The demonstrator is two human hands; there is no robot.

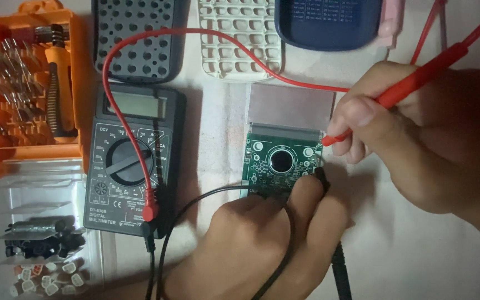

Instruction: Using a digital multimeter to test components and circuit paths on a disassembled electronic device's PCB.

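Right hand (pixel 418 139): pinching the red probe (pixel 418 75), its tip on the board's upper right corner.
Left hand (pixel 268 239): closed around the black probe (pixel 322 179), pressed at the board's lower right edge.
Circuit board (pixel 281 161): flat at mid-tabletop (pixel 384 250).
Multimeter (pixel 131 161): just left of the board.
Orange bit case (pixel 29 89): left edge.

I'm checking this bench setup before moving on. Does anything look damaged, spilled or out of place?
Nothing stands out. The green circuit board lies flat, both hands hold probes on it, and the multimeter and orange bit case sit tidily alongside.
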